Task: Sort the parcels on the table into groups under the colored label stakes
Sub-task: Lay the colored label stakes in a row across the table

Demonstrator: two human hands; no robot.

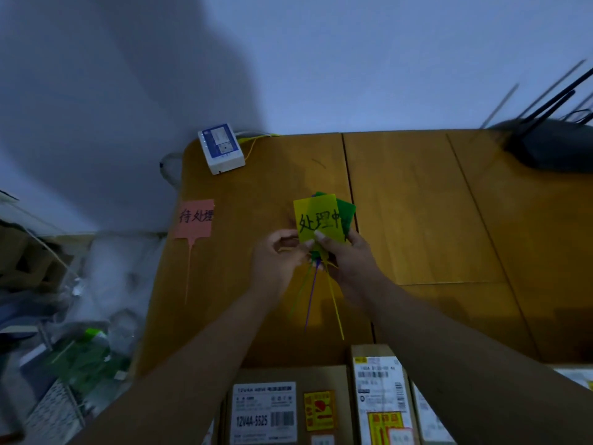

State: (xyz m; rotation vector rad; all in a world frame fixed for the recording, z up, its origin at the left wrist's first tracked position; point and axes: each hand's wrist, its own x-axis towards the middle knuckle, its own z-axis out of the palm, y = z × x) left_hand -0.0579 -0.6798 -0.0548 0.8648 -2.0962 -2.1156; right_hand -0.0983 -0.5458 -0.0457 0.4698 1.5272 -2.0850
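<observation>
Head: yellow label stake between fingers.

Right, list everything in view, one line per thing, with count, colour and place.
Table: one, wooden, centre.
Pink label stake: one, flat on the table's left edge.
Yellow label stake: one, held in front of the bunch.
Green label stake: at least one, behind the yellow.
White box: one, far left corner.
Black router: one, far right.
Parcels: at least three, brown cardboard, near edge.
Left hand: on the bunch.
Right hand: on the bunch.
</observation>
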